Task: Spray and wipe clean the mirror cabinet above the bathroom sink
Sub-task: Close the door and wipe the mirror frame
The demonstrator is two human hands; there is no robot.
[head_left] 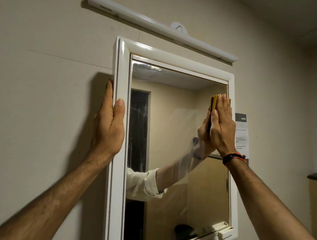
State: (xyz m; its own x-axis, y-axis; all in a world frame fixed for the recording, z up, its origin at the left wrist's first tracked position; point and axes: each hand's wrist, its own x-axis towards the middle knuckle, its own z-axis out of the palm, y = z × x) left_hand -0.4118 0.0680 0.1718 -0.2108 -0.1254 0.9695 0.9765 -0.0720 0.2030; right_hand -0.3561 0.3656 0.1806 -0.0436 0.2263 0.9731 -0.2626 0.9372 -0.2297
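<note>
Wiping looks midway: the right hand is pressing a cloth flat-fingered on the mirror, streaks are remaining left, while the left hand is gripping the frame.

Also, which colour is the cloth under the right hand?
Yellow cloth, pressed to the mirror by the right hand; head view.

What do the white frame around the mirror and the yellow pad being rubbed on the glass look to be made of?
The frame looks like glossy plastic or painted wood: bright highlights run along its rounded corner. The yellow pad under the right hand seems a layered sponge or folded cloth; too hidden to tell which.
</note>
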